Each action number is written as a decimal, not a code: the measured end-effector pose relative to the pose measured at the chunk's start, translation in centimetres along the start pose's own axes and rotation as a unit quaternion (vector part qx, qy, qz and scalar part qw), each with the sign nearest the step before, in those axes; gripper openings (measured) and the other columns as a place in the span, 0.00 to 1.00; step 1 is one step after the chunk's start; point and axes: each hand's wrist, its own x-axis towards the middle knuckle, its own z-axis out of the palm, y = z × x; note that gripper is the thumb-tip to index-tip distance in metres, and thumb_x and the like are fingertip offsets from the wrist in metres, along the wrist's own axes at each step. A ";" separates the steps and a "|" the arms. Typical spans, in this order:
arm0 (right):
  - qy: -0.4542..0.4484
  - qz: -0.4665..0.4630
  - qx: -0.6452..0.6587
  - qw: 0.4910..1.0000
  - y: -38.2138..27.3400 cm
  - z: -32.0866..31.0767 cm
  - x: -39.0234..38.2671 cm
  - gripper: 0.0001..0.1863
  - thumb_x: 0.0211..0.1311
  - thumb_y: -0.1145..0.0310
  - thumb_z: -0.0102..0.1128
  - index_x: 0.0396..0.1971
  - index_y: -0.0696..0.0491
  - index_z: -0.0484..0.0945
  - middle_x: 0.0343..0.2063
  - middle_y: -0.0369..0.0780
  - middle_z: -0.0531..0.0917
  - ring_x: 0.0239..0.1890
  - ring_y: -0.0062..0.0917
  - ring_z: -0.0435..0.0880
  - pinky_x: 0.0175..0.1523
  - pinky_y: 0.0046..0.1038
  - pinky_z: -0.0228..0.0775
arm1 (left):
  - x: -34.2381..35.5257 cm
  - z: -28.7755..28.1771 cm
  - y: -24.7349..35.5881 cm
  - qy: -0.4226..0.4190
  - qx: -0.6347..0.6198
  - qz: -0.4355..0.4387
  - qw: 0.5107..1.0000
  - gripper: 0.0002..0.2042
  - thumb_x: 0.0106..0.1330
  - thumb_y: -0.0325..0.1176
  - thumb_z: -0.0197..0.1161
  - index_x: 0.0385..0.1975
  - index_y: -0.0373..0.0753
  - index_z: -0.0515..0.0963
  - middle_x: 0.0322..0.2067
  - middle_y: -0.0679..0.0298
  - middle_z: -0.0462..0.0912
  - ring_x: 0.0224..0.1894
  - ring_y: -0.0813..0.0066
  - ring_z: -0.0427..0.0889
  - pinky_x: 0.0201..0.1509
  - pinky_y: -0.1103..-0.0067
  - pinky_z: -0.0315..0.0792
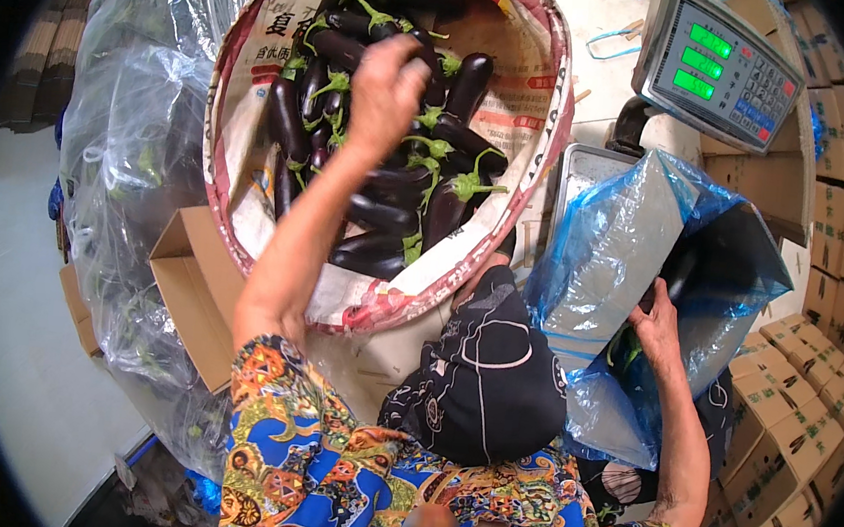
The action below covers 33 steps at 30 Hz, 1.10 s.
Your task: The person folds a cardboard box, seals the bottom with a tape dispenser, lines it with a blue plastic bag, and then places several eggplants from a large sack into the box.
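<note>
Big round basket point(545, 124), lined with a printed sack, fills the 12 o'clock area; dark purple eggplants point(386, 210) with green caps heaped inside. Clear plastic sheeting point(132, 138) bunched at 9 o'clock, over an open cardboard box point(188, 293). Blue plastic bag point(614, 250) gapes at 3 o'clock, below a digital scale point(720, 64) at 1 o'clock. Stacked cartons point(788, 436) at 4 o'clock. Left hand point(387, 90) reaches into the basket, fingers curled down onto an eggplant. Right hand point(659, 329) grips the bag's rim.

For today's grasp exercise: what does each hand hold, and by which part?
Left hand reaches among the eggplants; grip unclear. Right hand holds the blue plastic bag at its opening.
</note>
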 end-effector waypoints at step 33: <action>-0.060 0.011 0.078 0.995 -0.7 -0.7 0.4 0.31 0.48 0.61 0.74 0.48 0.60 0.70 0.32 0.41 0.83 0.31 0.23 0.79 0.40 0.27 0.73 | 4.7 -8.3 6.1 -0.535 -0.089 0.069 0.837 0.14 0.59 0.28 0.64 0.46 0.35 0.81 0.31 0.56 0.79 0.35 0.58 0.79 0.41 0.66 0.72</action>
